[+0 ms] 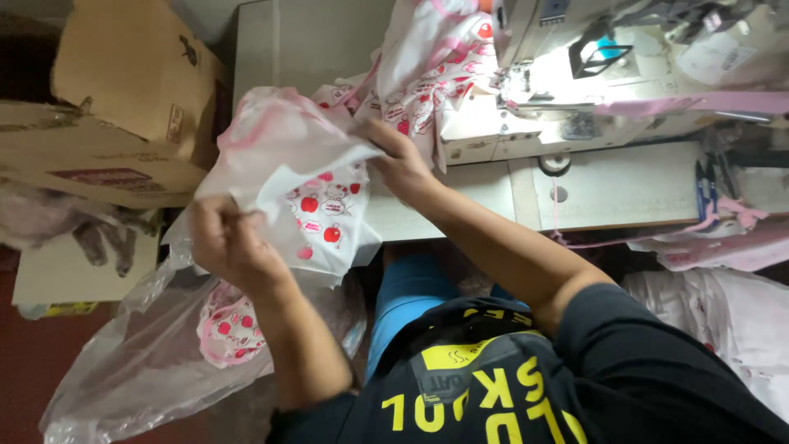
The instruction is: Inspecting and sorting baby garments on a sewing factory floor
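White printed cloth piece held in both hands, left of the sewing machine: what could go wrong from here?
1. The left hand and right hand each pinch only an edge of the white printed cloth piece; a loose grip could let it drop to the floor.
2. It hangs over the open clear plastic bag and might snag its rim.
3. More printed cloth trails from the sewing machine near the right hand; pieces may tangle.

— What sort of premises were these?
— A small sewing workshop: an industrial sewing machine [608, 74] stood on a white worktable [625, 185], with printed fabric pieces [427, 74] and cardboard boxes [115, 107] alongside.
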